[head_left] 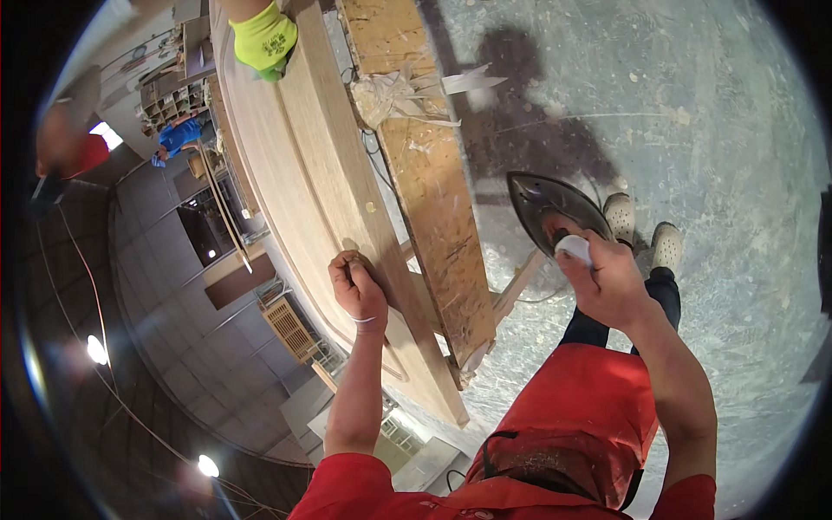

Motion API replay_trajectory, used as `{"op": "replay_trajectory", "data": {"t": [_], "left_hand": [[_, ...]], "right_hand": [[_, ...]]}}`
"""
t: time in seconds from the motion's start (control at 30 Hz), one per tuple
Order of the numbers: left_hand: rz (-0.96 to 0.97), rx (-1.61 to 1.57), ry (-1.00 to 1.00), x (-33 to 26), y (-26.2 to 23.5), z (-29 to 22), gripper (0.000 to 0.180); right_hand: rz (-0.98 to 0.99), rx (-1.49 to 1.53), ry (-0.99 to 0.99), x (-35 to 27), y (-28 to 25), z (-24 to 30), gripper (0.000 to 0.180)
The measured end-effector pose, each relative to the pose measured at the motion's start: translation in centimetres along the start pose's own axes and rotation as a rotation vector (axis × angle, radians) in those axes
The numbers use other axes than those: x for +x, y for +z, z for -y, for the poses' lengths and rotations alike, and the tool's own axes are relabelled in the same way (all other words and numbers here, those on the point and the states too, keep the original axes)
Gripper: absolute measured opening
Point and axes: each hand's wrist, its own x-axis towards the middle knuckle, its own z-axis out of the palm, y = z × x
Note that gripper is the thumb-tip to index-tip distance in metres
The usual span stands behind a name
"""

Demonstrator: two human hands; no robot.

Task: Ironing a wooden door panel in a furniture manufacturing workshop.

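Note:
My right hand (602, 282) grips the pale handle of a clothes iron (548, 201). The iron is held up over the floor, to the right of the bench, its dark pointed plate apart from the wood. My left hand (358, 293) rests against a long pale wooden door panel (325, 143), close to its near end. Its fingers are curled and pinched together at the panel's edge face; whatever is between them is hidden. At the panel's far end, another person's hand in a yellow-green glove (264, 42) lies on the wood.
A worn wooden trestle board (425, 165) runs beside the panel, with crumpled whitish strips (390, 97) hanging on it. Cords trail under the board. The grey floor (693, 113) spreads to the right. A person in blue (179, 134) and shelving (173, 95) are in the left background.

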Motion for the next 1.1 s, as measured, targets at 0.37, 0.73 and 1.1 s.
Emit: {"op": "replay_trajectory", "data": {"t": [0.37,0.73,1.1], "left_hand": [[0.089,0.065,0.166,1.4,2.8,-3.7,0.014],[-0.078,0.052,0.037,2.2,4.2,-3.0,0.027],[-0.151,0.465,-0.099,7.5,6.4,-7.4,0.048]], "right_hand": [[0.01,-0.02,-0.046,1.8,0.4,-1.4,0.04],[0.134,-0.092,0.038,2.8,-2.3,-0.6,0.041],[0.11,-0.074,0.025,2.1,-4.2,-4.0,0.042]]}}
